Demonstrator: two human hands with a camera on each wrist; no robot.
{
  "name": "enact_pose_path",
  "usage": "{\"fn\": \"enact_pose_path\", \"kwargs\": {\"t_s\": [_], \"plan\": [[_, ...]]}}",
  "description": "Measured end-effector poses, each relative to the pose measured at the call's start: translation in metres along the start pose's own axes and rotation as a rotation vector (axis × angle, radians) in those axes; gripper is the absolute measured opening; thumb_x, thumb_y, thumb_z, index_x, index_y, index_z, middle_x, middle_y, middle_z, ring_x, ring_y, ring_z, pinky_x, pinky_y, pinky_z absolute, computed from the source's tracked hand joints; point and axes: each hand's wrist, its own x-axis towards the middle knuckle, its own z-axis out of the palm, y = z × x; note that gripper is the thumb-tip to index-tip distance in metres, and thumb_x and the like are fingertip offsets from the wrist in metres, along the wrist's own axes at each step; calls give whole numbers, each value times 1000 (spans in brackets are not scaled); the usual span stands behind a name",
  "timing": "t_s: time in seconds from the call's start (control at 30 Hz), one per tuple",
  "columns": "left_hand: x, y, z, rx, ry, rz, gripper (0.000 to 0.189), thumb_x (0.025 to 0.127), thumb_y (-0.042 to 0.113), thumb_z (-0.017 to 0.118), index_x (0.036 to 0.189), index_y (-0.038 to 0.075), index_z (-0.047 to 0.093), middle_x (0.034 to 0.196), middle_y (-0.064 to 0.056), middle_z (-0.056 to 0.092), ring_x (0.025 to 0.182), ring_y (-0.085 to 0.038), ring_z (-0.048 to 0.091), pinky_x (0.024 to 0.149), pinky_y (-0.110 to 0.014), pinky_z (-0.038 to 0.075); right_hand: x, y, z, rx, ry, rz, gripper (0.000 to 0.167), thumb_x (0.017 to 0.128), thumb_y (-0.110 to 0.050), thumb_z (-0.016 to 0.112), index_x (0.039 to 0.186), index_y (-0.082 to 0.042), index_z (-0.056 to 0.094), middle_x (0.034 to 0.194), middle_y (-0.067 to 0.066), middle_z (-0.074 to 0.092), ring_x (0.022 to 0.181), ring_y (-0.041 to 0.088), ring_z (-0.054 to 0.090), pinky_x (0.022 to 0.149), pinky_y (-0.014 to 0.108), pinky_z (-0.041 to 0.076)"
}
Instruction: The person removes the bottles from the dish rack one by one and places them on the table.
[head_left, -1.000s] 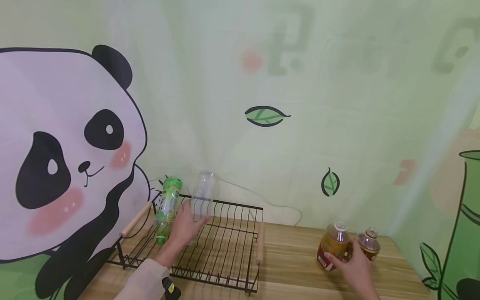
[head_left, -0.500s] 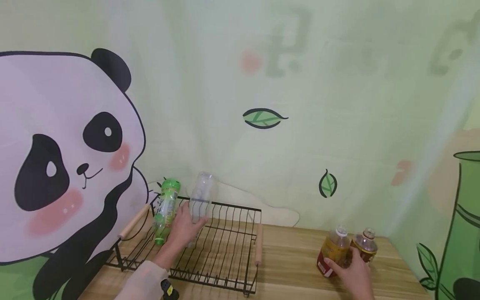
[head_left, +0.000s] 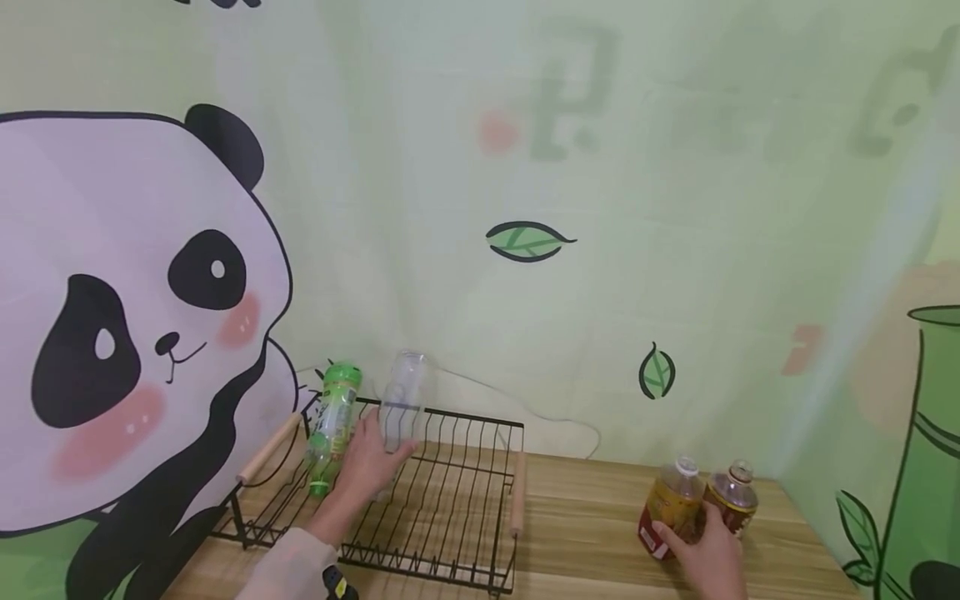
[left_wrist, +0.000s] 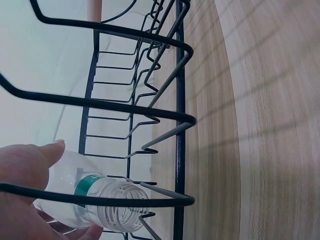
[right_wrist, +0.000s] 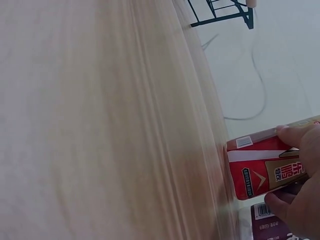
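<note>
Inside a black wire dish rack (head_left: 472,418), my left hand (head_left: 363,467) holds a clear plastic bottle (head_left: 406,390), which leans mouth-down against the back of the rack. Its open threaded neck (left_wrist: 122,207) and a green label strip show between the wires in the left wrist view. To the left of that hand, a green bottle (head_left: 334,417) leans in the rack, cap end down. On the table's right side, my right hand (head_left: 708,554) grips an upright drink bottle (head_left: 669,507) with a red and yellow label, thumb on one side and fingers on the other. A dark-labelled bottle (head_left: 733,494) stands close beside it.
The rack has wooden handles (head_left: 519,493) at its sides and stands on a wood-grain table (head_left: 577,508). Behind hangs a printed panda backdrop (head_left: 450,300). A thin cord (head_left: 555,412) runs along it behind the table.
The head view has shifted slightly, so the scene sits a little lower. The red-and-yellow bottle has edged slightly toward the dark-labelled one. Both hands keep their holds.
</note>
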Motion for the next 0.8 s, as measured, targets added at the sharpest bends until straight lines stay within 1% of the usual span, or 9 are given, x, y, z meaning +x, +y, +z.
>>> {"fn": "enact_pose_path", "kwargs": {"t_s": [0.17, 0.27, 0.37, 0.53, 0.6, 0.7, 0.8], "plan": [[-2, 1, -1, 5, -10, -14, 101, 99, 42, 75, 162, -11, 16, 159, -41, 31, 140, -57, 43, 108, -69, 45, -3, 1, 1, -22, -8, -8, 96, 93, -53, 78, 145, 17, 37, 140, 49, 47, 128, 68, 47, 104, 74, 43], [-3, 1, -1, 9, -20, -16, 100, 100, 43, 73, 162, -12, 16, 156, -43, 33, 138, -57, 45, 106, -69, 47, -6, 5, 1, -25, -21, -20, 93, 93, -53, 78, 142, 16, 40, 134, 47, 54, 124, 66, 52, 101, 72, 46], [-3, 2, -1, 11, -27, -13, 99, 101, 44, 72, 161, -12, 17, 152, -45, 36, 135, -58, 48, 103, -69, 49, -9, 9, -2, -27, -67, -24, 92, 92, -55, 78, 138, 16, 43, 126, 43, 61, 120, 61, 57, 100, 69, 48], [-3, 3, -3, 14, -33, -16, 98, 102, 47, 70, 161, -13, 19, 152, -45, 36, 135, -58, 47, 104, -68, 48, -12, 10, -13, -29, -178, 2, 93, 93, -58, 76, 136, 18, 44, 127, 41, 61, 119, 57, 60, 99, 65, 51], [-3, 3, -4, 12, -30, -7, 98, 102, 48, 69, 161, -13, 19, 154, -45, 34, 138, -58, 45, 106, -69, 46, -14, 8, -17, -26, -190, -2, 92, 94, -56, 76, 135, 19, 44, 128, 42, 60, 119, 56, 61, 98, 64, 52], [-3, 4, -6, 1, -29, 11, 99, 102, 49, 70, 162, -11, 19, 159, -43, 29, 143, -58, 39, 111, -70, 42, -17, 3, -24, -15, -187, -15, 88, 96, -53, 75, 135, 19, 43, 127, 42, 60, 119, 55, 61, 97, 63, 53], [-3, 4, -7, -21, -15, 25, 97, 101, 46, 72, 163, -8, 21, 160, -40, 31, 143, -57, 40, 111, -70, 42, -20, -6, -32, 13, -174, -13, 87, 98, -53, 72, 136, 20, 42, 129, 42, 60, 120, 54, 62, 97, 62, 54]]}}
